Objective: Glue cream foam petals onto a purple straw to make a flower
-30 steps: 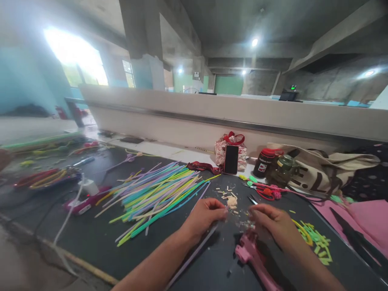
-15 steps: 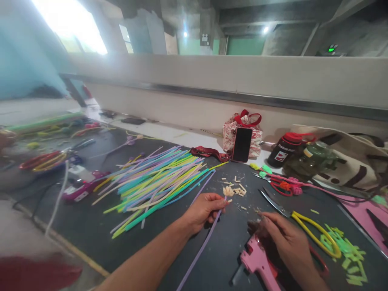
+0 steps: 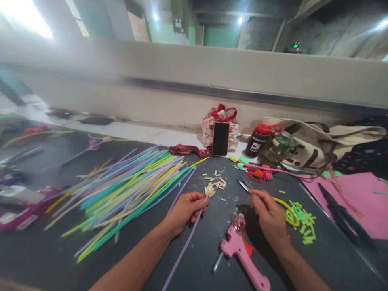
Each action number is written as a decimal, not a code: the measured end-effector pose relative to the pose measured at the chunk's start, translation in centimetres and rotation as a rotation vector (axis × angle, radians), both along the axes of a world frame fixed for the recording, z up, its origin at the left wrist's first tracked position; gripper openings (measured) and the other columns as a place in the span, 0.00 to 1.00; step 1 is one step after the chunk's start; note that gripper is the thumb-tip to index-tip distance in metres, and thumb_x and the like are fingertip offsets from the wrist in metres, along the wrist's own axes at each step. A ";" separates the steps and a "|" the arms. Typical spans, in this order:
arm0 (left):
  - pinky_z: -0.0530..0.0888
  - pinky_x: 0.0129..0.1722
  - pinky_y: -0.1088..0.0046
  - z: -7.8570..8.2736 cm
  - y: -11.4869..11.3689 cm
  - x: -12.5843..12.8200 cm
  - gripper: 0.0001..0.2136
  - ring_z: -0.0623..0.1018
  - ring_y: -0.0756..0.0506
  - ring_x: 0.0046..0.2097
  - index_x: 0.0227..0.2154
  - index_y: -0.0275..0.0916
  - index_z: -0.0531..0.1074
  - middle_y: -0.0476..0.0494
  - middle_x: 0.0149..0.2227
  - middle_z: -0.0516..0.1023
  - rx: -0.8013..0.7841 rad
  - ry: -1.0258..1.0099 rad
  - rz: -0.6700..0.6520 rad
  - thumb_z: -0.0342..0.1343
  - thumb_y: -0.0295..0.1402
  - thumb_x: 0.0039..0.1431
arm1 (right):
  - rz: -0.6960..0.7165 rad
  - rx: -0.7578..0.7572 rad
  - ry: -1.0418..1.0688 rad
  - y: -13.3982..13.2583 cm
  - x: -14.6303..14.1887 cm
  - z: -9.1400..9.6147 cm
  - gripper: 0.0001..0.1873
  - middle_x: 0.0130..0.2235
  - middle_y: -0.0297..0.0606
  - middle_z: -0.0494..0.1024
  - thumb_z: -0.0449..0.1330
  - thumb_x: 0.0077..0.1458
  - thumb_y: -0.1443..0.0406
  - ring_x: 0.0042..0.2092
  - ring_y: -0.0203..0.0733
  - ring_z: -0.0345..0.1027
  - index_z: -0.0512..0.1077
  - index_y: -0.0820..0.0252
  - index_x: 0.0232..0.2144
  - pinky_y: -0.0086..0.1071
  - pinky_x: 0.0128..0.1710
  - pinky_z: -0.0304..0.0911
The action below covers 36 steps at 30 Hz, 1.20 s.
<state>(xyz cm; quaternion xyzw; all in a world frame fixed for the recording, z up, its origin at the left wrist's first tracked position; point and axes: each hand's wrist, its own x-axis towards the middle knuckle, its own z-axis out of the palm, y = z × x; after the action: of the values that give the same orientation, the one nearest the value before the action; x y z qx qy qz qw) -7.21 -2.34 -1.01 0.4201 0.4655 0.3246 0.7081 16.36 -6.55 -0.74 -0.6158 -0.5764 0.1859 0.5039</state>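
Note:
My left hand (image 3: 188,208) is closed, pinching a lavender pipe cleaner (image 3: 189,238) near its top. A cream flower-like tuft (image 3: 209,190) sits at that end, just past my fingertips. Small cut cream pieces (image 3: 220,184) lie scattered beyond it. My right hand (image 3: 269,216) is closed around the middle of a pair of scissors with yellow handles (image 3: 292,212). The blades (image 3: 243,184) point away to the left, and the pivot is hidden by my fingers. Between my forearms, a pink glue gun (image 3: 239,246) lies on its side.
Many coloured pipe cleaners (image 3: 130,190) spread to the left. At the back stand a phone (image 3: 220,139), a patterned bag (image 3: 209,125), a black bottle (image 3: 257,141) and a green bottle (image 3: 281,147). Green scraps (image 3: 304,220), pink sheets (image 3: 360,198) and dark-handled shears (image 3: 342,214) lie right.
My right hand has left the glue gun's side and closed on the scissors. My left hand keeps its pinch on the pipe cleaner. The view has swung to the right.

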 end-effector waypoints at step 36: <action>0.53 0.13 0.87 1.0 -0.1 0.1 0.15 0.57 0.60 0.16 0.24 0.35 0.67 0.53 0.20 0.69 -0.115 0.001 0.043 0.63 0.40 0.42 | -0.152 -0.194 -0.884 1.5 4.3 0.1 0.13 0.35 0.42 0.72 0.56 0.50 0.56 0.38 0.47 0.65 0.75 0.57 0.32 0.37 0.37 0.57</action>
<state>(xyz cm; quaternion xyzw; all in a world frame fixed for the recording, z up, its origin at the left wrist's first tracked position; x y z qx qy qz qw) -7.10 -2.39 -0.05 0.3686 0.4930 0.3121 0.7236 20.70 -5.04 -0.68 -0.7209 -0.6693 -0.0789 0.1618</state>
